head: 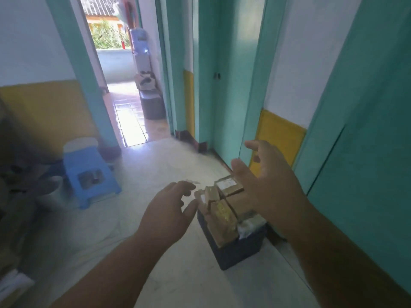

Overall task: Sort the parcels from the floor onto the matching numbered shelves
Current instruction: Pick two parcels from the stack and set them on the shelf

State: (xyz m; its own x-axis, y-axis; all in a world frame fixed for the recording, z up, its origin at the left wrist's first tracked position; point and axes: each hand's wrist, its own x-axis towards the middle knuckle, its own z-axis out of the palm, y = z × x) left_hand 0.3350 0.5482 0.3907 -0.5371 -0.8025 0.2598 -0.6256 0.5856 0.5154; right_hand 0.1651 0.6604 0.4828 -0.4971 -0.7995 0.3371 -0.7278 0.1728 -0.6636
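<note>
A dark blue crate (240, 252) stands on the pale floor by the right-hand wall, piled with several brown cardboard parcels (222, 218). One parcel with a white label (229, 185) lies on top at the far side. My left hand (169, 210) hovers just left of the pile, fingers spread and loosely bent, holding nothing. My right hand (269, 185) is above the pile's right side with its fingers spread, also holding nothing, and it hides part of the parcels. No shelves are in view.
A blue plastic stool (91, 176) stands at the left near the yellow-and-white wall. Teal door frames line the right side. An open doorway (124, 103) leads to a bright corridor with a water dispenser (140, 47) and a grey bin (153, 105).
</note>
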